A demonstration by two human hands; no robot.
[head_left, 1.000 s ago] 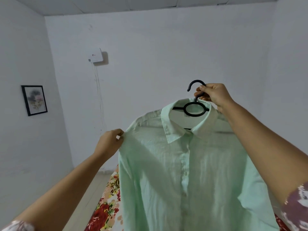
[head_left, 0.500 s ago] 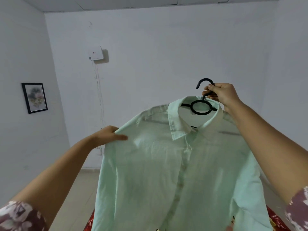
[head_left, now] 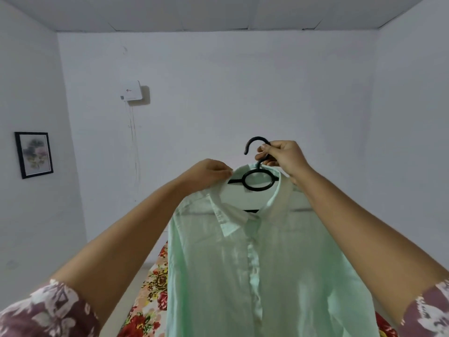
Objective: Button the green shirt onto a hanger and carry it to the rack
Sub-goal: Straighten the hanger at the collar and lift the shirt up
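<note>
Two forearms in floral sleeves (head_left: 48,312) frame the scene as a person lifts a green shirt (head_left: 279,263) clear of a flowered bedspread (head_left: 150,288). The garment hangs full-length in the air in front of them, its front placket (head_left: 254,276) lying closed as far down as can be seen, though single buttons are too blurred to count. Higher up, the left hand (head_left: 209,172) has come in from the shirt's shoulder, where it was tugging the fabric straight a second ago, and now pinches the edge of the collar (head_left: 226,215) just beside the ring of the black hanger (head_left: 243,180). The right hand (head_left: 281,154) is closed round the hanger's neck below its hook (head_left: 256,138), as it was a second ago, and bears the whole weight. The shift from shoulder to neck suggests the squaring-up of the shirt is nearly over, with a last tidy of the collar in hand; by that reading the buttoning is done and the carry is what remains. No rack shows anywhere in view, so the walk would call for a turn away from this corner. Behind, a white wall (head_left: 243,93) carries a small white box (head_left: 131,90) with thin cables (head_left: 133,142) hanging from it, and the adjoining wall a framed picture (head_left: 34,154).
</note>
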